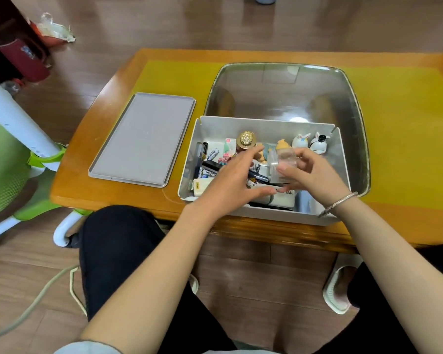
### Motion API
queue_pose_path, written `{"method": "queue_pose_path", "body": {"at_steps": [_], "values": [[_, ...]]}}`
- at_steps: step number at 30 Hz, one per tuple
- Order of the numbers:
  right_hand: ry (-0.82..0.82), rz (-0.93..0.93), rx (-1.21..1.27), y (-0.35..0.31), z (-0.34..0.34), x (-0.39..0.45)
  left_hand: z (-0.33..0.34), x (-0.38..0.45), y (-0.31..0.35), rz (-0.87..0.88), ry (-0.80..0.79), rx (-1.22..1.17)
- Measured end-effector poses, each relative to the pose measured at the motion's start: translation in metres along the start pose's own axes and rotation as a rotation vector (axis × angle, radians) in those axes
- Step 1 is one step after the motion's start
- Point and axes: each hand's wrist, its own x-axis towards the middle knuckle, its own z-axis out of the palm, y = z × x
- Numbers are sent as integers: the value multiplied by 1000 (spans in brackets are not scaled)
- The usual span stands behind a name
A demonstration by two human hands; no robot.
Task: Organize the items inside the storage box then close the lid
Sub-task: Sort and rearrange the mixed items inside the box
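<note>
On the yellow-topped wooden worktop [164,72], sorting is under way inside the open white rectangular storage box [264,123]: the right hand [315,172] grasps a clear plastic container [283,163] above its clutter, the left hand [230,180] hovers released, and next comes placing it, judging by the grey flat lid [142,139] lying left of the box.

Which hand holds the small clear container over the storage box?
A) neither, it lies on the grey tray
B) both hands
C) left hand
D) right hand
D: the right hand curls its fingers round the clear container above the storage box, while the left hand reaches in beside it with straight fingers, apart from the container.
</note>
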Motion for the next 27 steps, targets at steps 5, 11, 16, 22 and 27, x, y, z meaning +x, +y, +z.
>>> {"method": "queue_pose_path", "body": {"at_steps": [5, 11, 16, 22, 27], "values": [[-43, 25, 45, 5, 11, 0, 19, -1, 10, 74, 73, 2], [-105, 119, 28, 7, 10, 6, 14, -1, 10, 130, 193, 82], [-31, -53, -318, 4, 3, 8, 1, 3, 2, 77, 59, 254], [-18, -44, -375, -7, 5, 11, 6, 6, 3, 73, 106, 247], [-32, 74, -152, -7, 3, 14, 9, 2, 3, 68, 227, 95]]}}
